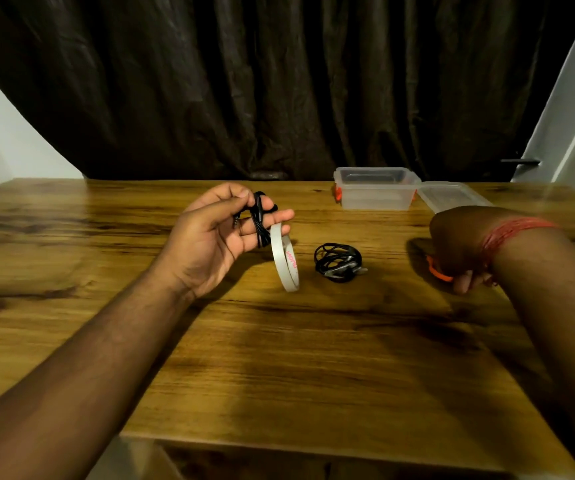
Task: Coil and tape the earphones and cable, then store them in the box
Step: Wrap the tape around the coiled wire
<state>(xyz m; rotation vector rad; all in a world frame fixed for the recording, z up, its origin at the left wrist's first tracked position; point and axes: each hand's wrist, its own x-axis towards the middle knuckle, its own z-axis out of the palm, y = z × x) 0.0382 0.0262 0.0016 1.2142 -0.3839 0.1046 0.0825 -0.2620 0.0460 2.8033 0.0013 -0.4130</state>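
Note:
My left hand [222, 230] is raised over the table and pinches a small black coiled cable [260, 216] with a jack plug showing. A white tape roll [285, 258] hangs from that hand's fingers. A second black coil, the earphones [338, 262], lies on the wooden table [279, 358] just right of the roll. My right hand [459, 247] is curled, knuckles up, at the table's right side and grips an orange-handled object [438, 270], mostly hidden under the hand. The clear plastic box [376, 188] stands open at the back.
The box's clear lid [452, 195] lies beside it on the right. A dark curtain hangs behind the table. A red thread band circles my right wrist. The table's front edge runs near the bottom of the view.

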